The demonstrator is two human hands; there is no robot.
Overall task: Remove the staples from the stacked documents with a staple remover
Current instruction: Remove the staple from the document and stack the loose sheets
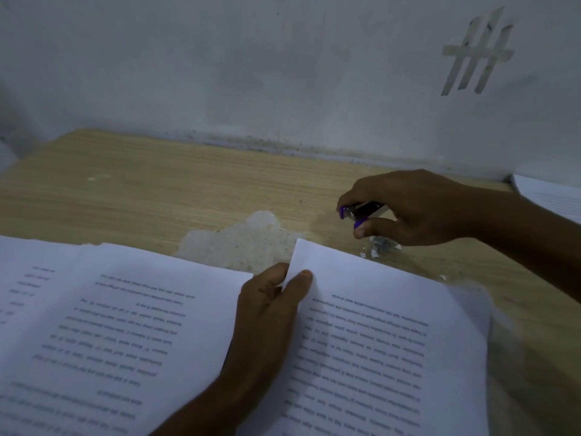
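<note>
While the left hand (270, 309) pinches the top corner of a printed document (377, 341) between thumb and fingers, the right hand (412, 209) grips a purple-and-black staple remover (361, 212) just above the wooden desk (141, 184). Small paper scraps and pulled staples (379, 245) lie beneath that hand; a second printed document (110, 325) lies at left.
</note>
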